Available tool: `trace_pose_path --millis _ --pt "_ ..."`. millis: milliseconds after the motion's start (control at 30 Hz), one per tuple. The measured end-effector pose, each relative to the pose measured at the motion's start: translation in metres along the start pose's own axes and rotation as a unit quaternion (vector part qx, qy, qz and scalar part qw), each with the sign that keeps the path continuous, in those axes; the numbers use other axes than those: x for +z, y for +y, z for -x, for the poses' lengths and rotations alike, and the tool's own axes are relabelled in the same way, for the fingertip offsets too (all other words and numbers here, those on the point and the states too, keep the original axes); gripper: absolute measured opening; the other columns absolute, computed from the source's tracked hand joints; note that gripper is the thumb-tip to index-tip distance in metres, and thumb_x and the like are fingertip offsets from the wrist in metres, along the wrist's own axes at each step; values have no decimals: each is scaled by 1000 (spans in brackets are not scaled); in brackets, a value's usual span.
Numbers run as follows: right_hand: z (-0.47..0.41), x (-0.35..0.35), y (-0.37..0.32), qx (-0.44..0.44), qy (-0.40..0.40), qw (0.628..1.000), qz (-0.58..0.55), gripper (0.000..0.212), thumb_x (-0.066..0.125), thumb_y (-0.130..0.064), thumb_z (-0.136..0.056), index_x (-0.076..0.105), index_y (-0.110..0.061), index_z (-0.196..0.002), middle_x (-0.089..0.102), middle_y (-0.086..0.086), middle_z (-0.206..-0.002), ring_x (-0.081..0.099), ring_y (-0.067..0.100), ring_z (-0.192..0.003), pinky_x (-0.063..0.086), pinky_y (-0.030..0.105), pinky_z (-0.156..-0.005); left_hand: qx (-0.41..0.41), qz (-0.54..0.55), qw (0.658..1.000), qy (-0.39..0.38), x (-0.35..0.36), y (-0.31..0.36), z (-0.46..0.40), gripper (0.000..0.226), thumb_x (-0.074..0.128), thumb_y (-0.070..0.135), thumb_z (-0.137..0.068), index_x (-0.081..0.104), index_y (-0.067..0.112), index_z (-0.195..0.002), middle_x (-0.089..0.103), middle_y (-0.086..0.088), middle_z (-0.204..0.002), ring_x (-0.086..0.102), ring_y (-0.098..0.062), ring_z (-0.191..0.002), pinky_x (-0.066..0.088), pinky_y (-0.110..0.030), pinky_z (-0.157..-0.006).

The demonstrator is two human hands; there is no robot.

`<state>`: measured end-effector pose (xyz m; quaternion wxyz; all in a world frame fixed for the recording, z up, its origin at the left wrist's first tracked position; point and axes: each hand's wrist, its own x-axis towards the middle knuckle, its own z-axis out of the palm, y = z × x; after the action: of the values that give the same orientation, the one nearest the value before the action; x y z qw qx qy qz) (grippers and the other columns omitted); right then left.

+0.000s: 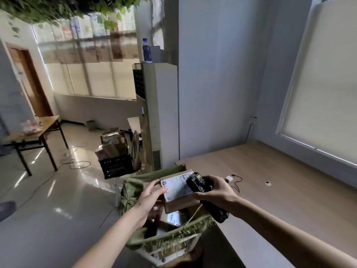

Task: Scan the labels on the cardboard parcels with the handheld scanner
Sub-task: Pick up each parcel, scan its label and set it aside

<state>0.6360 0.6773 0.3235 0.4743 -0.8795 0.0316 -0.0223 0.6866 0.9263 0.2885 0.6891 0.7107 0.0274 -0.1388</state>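
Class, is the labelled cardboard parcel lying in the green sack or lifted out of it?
Lifted: the left hand holds the parcel above the sack, under the scanner.

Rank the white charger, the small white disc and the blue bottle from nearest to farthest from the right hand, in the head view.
From the right hand:
1. White charger, on the desk just beyond the knuckles.
2. Small white disc, farther right on the desk.
3. Blue bottle, atop the tall white unit, far behind.

The label (176,187) print is too blurred to read. The scanner (201,187) covers its right end; lower parcels (173,218) lie mostly hidden in the bag (133,187).
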Motion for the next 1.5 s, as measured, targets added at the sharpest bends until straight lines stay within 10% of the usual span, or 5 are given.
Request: trace_pose_path --millis 267,733,867,1200,1500 --pt "-131 76 5 -23 -61 996 65 59 93 -49 -62 74 -24 -111 77 -5 -100 72 14 -95 58 34 -87 -46 -10 995 84 -71 -28 -94 40 80 28 -82 61 38 -116 66 -9 -124 61 -31 -117 48 -57 -104" --pt "-292 181 116 35 -164 982 86 62 92 -58 -58 71 -31 -109 75 -13 -102 71 8 -89 59 30 -80 -213 -80 965 131 -112 -147 -229 49 75 22 -87 59 31 -132 69 -4 -118 68 -15 -93 57 -30 -68" --pt "-304 203 126 40 -181 978 98 55 89 -62 -57 67 -34 -99 71 -13 -84 67 1 -76 49 20 -63 -231 -186 946 130 -124 -164 -243 68 75 29 -85 48 21 -147 50 -6 -149 50 -24 -131 41 -32 -104" --pt "-290 175 106 69 -110 986 104 71 90 -65 -54 67 -34 -113 74 -13 -96 70 4 -86 60 32 -82 -121 -218 966 66 -127 -117 -277 37 68 29 -93 62 23 -129 57 0 -127 52 -17 -120 38 -31 -97" --pt "-183 41 99 146 67 980 120 63 89 -62 -54 65 -37 -106 69 -22 -82 63 -16 -69 42 4 -53 37 -219 970 -94 -23 -40 -279 35 72 27 -91 67 25 -125 63 -2 -124 59 -18 -117 46 -36 -105"
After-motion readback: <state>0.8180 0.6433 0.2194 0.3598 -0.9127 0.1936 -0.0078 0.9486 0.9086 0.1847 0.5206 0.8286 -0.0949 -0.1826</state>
